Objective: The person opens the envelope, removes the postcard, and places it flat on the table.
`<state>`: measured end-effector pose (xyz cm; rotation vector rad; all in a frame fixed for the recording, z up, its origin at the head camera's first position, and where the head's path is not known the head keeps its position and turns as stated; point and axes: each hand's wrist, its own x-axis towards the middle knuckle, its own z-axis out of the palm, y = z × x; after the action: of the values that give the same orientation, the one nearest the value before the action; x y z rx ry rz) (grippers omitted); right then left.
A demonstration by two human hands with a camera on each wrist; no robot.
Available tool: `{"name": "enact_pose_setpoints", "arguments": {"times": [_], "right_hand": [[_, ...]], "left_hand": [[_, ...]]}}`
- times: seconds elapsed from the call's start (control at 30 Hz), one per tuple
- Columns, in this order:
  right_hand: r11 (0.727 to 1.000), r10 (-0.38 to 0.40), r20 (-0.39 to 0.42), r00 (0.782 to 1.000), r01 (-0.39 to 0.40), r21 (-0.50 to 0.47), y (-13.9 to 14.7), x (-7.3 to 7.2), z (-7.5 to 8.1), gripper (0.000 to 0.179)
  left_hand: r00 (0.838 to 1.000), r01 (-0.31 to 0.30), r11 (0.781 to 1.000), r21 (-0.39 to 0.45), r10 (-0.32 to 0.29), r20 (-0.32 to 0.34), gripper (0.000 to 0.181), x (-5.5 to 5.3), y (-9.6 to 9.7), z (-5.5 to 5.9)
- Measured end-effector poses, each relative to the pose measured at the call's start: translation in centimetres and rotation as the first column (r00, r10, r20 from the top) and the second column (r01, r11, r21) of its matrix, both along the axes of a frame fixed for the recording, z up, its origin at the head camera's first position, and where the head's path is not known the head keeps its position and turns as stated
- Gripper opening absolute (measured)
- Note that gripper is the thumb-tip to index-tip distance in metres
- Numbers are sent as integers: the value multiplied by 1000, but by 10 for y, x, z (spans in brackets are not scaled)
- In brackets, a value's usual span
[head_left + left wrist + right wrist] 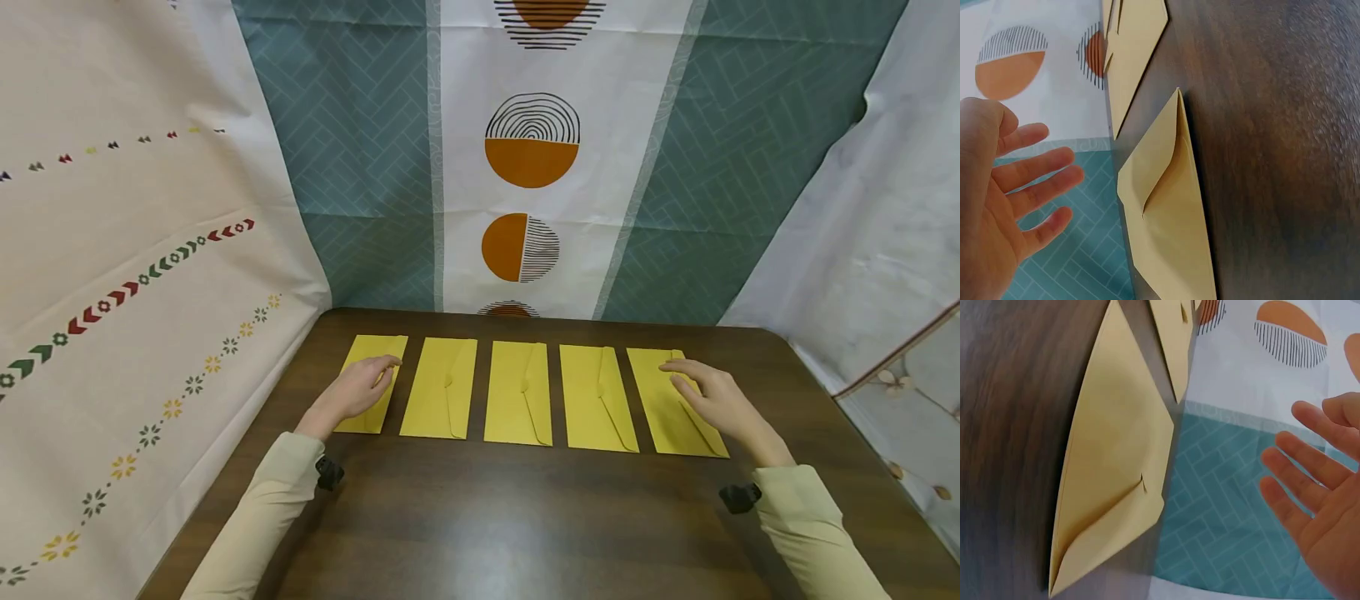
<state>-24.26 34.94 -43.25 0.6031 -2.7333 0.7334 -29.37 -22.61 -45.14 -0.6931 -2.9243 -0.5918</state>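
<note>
Several yellow envelopes lie in a row on a dark wooden table (480,517), flap sides up. My left hand (356,387) hovers over the leftmost envelope (367,421), fingers relaxed and holding nothing. Above the rightmost envelope (652,383) is my right hand (723,404), its fingers loosely bent and free of any object. Between them lie a second envelope (438,392), a middle envelope (517,396) and a fourth envelope (600,400). Each wrist view shows a hand apart from the nearest envelope, whose flap edge lifts slightly.
A patterned cloth (637,167) in teal and white hangs behind the table's far edge. White cloths with printed designs hang at the left (150,333) and right. A small black device (328,472) sits on the left wrist, another black device (740,498) on the right.
</note>
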Motion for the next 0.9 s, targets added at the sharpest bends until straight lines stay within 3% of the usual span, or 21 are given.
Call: {"name": "enact_pose_setpoints", "arguments": {"times": [0.17,0.33,0.53,0.7,0.9], "right_hand": [[999,-3,19,1000,4,-47,-7,-1,-1,29],[997,-6,17,1000,7,-78,-13,-3,-4,26],[992,-25,83,996,35,-122,-19,-3,-6,28],[986,-62,137,989,82,-147,-26,-3,-6,32],[980,-108,143,984,129,-149,-33,-6,-9,31]], "left_hand": [[998,-4,999,49,2,56,33,2,1,3],[997,8,999,40,-12,77,30,3,2,3],[994,5,999,53,-10,113,30,4,2,1],[994,0,998,56,-7,113,28,5,2,-3],[995,5,998,59,-11,100,27,6,3,-7]]}}
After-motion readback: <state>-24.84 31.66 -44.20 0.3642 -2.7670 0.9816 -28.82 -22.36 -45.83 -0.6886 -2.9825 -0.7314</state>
